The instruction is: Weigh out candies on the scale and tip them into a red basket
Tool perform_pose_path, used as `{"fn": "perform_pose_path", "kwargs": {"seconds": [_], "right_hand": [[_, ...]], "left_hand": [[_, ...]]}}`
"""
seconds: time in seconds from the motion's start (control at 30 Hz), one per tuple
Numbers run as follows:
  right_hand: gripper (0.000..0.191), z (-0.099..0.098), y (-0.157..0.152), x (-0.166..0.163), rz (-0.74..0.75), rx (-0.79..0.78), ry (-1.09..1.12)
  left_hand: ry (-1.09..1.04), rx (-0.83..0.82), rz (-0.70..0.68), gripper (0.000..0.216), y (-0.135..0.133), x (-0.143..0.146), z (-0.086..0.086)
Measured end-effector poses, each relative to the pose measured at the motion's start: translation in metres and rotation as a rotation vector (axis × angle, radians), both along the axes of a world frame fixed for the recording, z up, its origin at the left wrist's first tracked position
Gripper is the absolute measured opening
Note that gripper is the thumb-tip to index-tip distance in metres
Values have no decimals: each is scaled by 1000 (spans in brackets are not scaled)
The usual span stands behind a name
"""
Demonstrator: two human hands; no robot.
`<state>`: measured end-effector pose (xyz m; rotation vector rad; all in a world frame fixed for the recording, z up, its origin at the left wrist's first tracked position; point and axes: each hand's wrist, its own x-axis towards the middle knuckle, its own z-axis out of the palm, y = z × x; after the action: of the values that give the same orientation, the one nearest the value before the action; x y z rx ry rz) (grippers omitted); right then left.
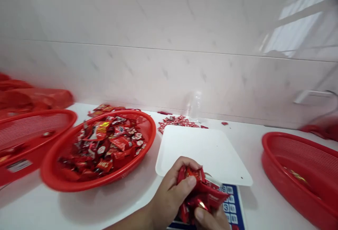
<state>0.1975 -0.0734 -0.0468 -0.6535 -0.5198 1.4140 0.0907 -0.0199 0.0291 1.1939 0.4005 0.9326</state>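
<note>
Both my hands are closed around a bunch of red-wrapped candies (196, 200), over the keypad of a weighing scale (232, 207). My left hand (171, 189) wraps the bunch from the left, its thumb across the top. From below, my right hand (212, 219) grips the same bunch, its thumb against a shiny red wrapper; most of its fingers are hidden. Just beyond my hands lies the scale's white pan (198, 145). To the left, a round red basket (149, 152) holds a heap of wrapped candies (105, 145).
Another red basket (63, 117) stands at the far left, near red bags (39, 98). At right, a red basket (274, 163) holds a gold-wrapped piece (298, 177). Small red packets (178, 121) and a clear plastic cup (195, 107) are by the tiled wall (158, 71).
</note>
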Motion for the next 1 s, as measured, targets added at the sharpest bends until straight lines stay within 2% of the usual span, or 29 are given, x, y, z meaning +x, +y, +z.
{"fn": "perform_pose_path", "kwargs": {"seconds": [0.13, 0.3, 0.37, 0.5, 0.6, 0.83, 1.0], "right_hand": [[91, 17, 9, -11, -12, 19, 150], [95, 40, 9, -8, 65, 30, 241], [93, 48, 9, -3, 128, 60, 268], [82, 57, 9, 7, 226, 128, 237], [71, 57, 8, 11, 246, 146, 201], [56, 51, 6, 13, 297, 139, 223], [48, 50, 2, 17, 336, 65, 191]], "left_hand": [[80, 78, -10, 23, 3, -7, 0], [185, 175, 105, 42, -2, -4, -7], [239, 315, 191, 49, -4, -3, -11], [354, 710, 380, 57, -4, -3, -12], [446, 861, 447, 58, -2, -3, -11], [444, 848, 418, 58, -6, 1, -10], [397, 821, 367, 63, -7, 0, -16]]}}
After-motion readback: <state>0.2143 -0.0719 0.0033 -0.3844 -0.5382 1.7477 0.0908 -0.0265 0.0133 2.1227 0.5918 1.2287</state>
